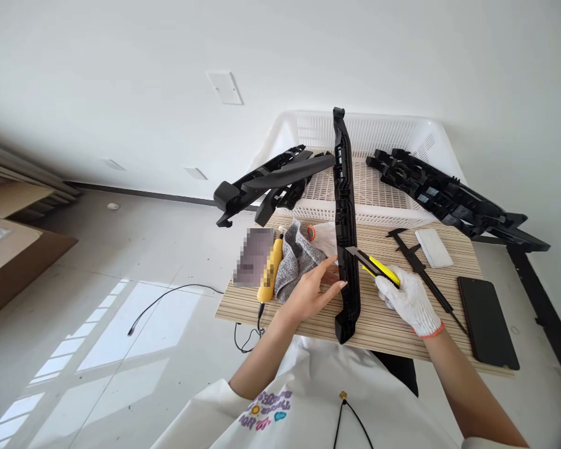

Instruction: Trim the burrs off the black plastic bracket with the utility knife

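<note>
A long black plastic trim part (346,231) with a matt, ribbed surface stands on a table (383,324) of pale wood-look laminate with fine stripes. The bare left hand (311,290) touches it; the right hand (409,302), in a white knitted cotton glove, grips a utility knife (376,266) with a glossy yellow plastic body and dull metal blade. Nearby lie a grey knitted cloth (297,259), a matt black caliper (423,271), a glossy black phone (487,321) and a white latticed plastic basket (374,134) holding more matt black plastic parts (449,196).
</note>
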`<state>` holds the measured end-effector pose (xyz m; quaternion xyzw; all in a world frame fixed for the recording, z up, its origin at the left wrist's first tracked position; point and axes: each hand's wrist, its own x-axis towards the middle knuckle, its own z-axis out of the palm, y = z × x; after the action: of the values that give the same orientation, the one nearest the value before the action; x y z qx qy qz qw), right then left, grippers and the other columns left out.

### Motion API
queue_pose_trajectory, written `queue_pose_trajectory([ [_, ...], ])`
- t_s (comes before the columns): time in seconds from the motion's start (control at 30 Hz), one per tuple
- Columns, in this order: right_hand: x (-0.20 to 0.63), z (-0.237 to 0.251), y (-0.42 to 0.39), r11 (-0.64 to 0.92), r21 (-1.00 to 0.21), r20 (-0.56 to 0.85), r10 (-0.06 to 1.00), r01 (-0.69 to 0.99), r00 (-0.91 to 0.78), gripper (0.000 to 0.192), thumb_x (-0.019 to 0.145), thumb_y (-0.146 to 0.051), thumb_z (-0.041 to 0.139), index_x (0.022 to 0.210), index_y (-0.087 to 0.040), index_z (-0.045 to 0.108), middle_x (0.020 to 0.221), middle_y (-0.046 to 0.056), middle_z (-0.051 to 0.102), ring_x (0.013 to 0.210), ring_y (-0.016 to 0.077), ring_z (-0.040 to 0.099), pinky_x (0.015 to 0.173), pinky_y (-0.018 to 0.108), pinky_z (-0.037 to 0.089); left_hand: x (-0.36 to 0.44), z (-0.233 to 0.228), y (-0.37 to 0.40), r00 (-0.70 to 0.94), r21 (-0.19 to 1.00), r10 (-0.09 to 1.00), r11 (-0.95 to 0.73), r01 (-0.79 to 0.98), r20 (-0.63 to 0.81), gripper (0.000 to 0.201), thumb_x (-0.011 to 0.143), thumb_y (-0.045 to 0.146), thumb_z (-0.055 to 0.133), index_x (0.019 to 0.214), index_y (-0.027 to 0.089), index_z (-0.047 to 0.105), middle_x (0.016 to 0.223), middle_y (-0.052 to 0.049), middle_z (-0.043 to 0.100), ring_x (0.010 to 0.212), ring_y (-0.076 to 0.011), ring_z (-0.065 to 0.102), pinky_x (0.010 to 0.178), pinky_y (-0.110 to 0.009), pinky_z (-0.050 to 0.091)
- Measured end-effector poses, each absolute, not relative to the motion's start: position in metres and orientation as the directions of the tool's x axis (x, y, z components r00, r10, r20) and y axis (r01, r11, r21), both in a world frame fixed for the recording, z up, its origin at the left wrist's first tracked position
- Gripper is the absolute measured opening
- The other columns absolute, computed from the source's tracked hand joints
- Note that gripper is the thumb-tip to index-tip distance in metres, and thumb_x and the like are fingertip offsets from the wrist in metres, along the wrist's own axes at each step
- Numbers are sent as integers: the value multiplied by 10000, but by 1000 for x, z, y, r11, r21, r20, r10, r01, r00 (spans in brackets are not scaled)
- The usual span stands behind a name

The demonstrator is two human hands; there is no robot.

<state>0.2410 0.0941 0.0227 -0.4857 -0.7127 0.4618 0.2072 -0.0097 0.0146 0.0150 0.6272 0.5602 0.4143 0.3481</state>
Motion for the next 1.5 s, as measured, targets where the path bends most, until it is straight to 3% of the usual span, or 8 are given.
queue_pose_trajectory([
  [0.2, 242, 23, 96, 120, -841, -154, 881, 527, -447, 375, 946, -572, 557, 933, -215, 673, 584, -16, 614, 486, 145, 543, 479, 262, 445, -17, 18, 12, 22, 921, 990, -138, 364, 140, 624, 1006, 501, 578, 1540, 214, 429, 1237, -124, 754, 1063, -256, 759, 989, -431, 604],
  [0.4, 241, 22, 97, 135, -836, -137, 887, 532, -441, 406, 939, -577, 562, 1020, -201, 691, 612, 5, 636, 490, 160, 548, 478, 277, 441, -7, 17, 14, 31, 891, 995, -96, 444, 92, 842, 862, 592, 743, 1529, 205, 405, 1272, -141, 743, 1131, -307, 739, 989, -473, 607],
  [0.7, 241, 23, 95, 133, -834, -141, 887, 535, -440, 388, 934, -577, 566, 1005, -216, 690, 656, 16, 666, 540, 173, 594, 497, 272, 452, 3, 19, 13, -43, 870, 989, -101, 483, 139, 531, 986, 478, 608, 1436, 241, 453, 1132, -72, 768, 1010, -234, 763, 933, -410, 619],
  [1.27, 241, 26, 95, 144, -822, -139, 887, 550, -440, 377, 929, -582, 563, 961, -223, 674, 653, 18, 673, 538, 180, 613, 503, 271, 436, -1, 19, 12, -57, 869, 985, -118, 481, 165, 559, 1010, 435, 543, 1504, 198, 431, 1110, -81, 765, 988, -222, 745, 920, -370, 610],
  [1.4, 242, 25, 95, 149, -822, -140, 883, 550, -448, 373, 936, -574, 561, 968, -221, 675, 662, 21, 678, 546, 182, 619, 508, 273, 442, 0, 19, 11, -55, 895, 986, -117, 430, 156, 620, 978, 492, 605, 1487, 178, 440, 1130, -100, 766, 1023, -242, 744, 937, -389, 608],
  [1.5, 241, 25, 95, 153, -830, -135, 878, 536, -459, 372, 945, -570, 557, 988, -220, 676, 661, 17, 677, 547, 180, 617, 510, 272, 448, 3, 22, 11, -101, 935, 987, -79, 346, 121, 553, 994, 482, 590, 1447, 185, 477, 1122, -93, 767, 984, -224, 748, 930, -387, 608],
])
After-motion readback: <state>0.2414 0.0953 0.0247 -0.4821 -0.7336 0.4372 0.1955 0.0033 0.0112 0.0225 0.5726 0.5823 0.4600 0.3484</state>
